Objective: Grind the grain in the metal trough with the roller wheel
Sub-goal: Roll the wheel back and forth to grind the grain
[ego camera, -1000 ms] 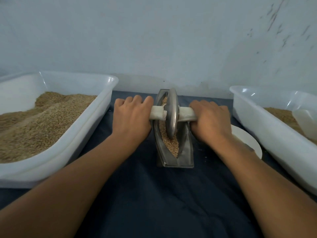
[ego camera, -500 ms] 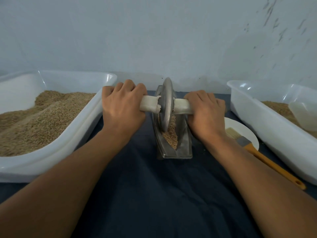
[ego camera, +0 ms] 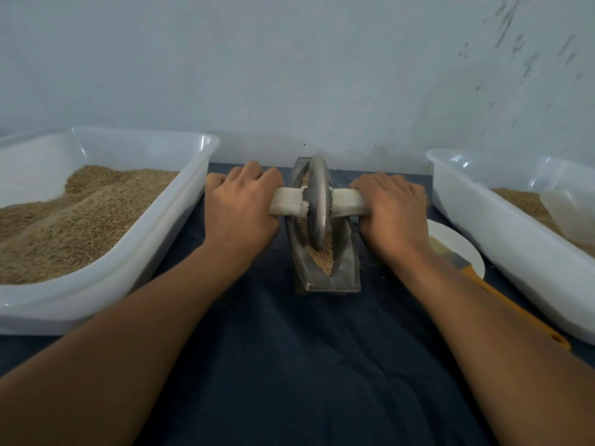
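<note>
Background: a pale, scuffed wall (ego camera: 289,75) stands behind a table (ego camera: 289,365) covered in dark blue cloth.
Left fingers: the left hand (ego camera: 240,210) has its fingers (ego camera: 254,170) curled tight over the white handle (ego camera: 286,202), at 9 o'clock from the wheel.
Right fingers: the right hand (ego camera: 391,214) wraps the handle's other end at 3 o'clock, knuckles up.
Roller wheel: the metal roller wheel (ego camera: 318,201) stands upright on its edge between the two hands, its rim down in the grain.
Trough: the metal trough (ego camera: 347,272) sits mid-table, its length running from 12 to 6 o'clock; crushed grain (ego camera: 322,257) lies in its groove under and around the wheel.
Left tub: a white tub (ego camera: 154,239) at 9 o'clock holds a heap of grain.
Right tub: a white tub (ego camera: 502,233) at 3 o'clock holds grain and a clear scoop (ego camera: 570,210).
Between: a white plate (ego camera: 457,243) carries a yellow-handled brush (ego camera: 489,284), partly behind the right wrist.
</note>
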Demonstrator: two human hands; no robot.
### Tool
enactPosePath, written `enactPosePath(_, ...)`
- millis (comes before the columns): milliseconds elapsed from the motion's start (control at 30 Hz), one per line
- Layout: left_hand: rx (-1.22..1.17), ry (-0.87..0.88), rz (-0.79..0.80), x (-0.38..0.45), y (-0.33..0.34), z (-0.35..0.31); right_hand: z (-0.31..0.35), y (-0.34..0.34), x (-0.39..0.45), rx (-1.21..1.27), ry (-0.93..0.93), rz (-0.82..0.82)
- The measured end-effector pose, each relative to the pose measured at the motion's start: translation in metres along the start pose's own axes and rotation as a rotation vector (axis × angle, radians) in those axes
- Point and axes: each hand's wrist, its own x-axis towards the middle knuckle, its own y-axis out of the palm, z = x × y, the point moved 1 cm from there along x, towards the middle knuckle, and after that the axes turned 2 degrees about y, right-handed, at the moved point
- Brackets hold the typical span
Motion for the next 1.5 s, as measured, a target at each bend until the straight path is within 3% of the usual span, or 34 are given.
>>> enactPosePath(267,-0.05,0.004,-0.105,0.003,-0.004,-0.004,0.0,-0.016,0.0,-0.019,0.0,-0.153)
enactPosePath(700,-0.008,0.033,-0.013,0.003,-0.004,-0.005,-0.001,-0.005,-0.005,0.058,0.063,-0.028)
enactPosePath(967,0.049,0.041,-0.008,0.013,-0.031,-0.012,-0.002,-0.028,0.004,0.006,0.036,-0.079)
enactPosePath(1500,-0.051,-0.024,0.334,0.021,-0.047,-0.002,-0.003,-0.046,0.009,-0.036,0.016,0.267)
